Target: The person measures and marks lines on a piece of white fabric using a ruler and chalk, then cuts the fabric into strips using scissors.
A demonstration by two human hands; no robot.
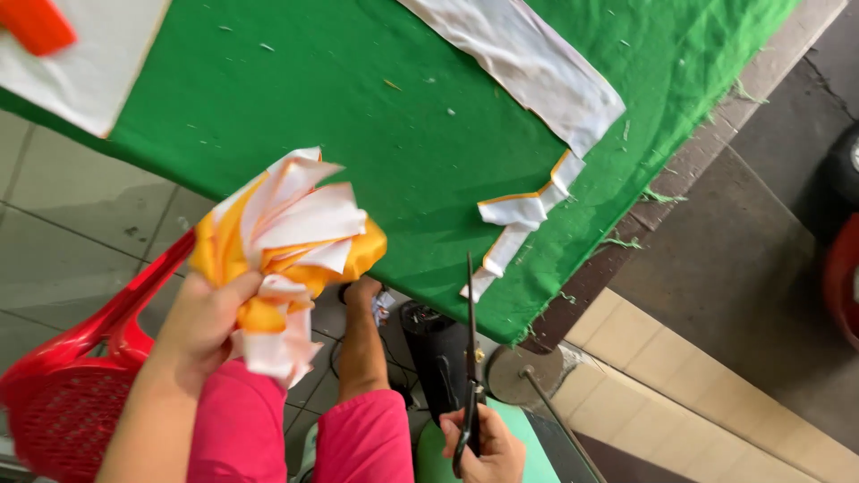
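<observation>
My left hand (204, 320) is closed around a crumpled bunch of white and orange-yellow fabric scraps (291, 237), held up in front of the near edge of the green cloth (358, 107) covering the table. My right hand (488, 447), low in the view, grips black scissors (470, 358). Their blades are together and point up toward the cloth's edge. A narrow white offcut with an orange border (517, 219) lies on the green cloth just above the scissor tips. A long white fabric strip (528, 54) lies further up.
A red plastic mesh chair (63, 394) stands at lower left. Pink-clad legs (358, 429) show below the table edge, beside a black cylinder (438, 353) on the tiled floor. White fabric (85, 67) with an orange object (36, 22) lies at top left.
</observation>
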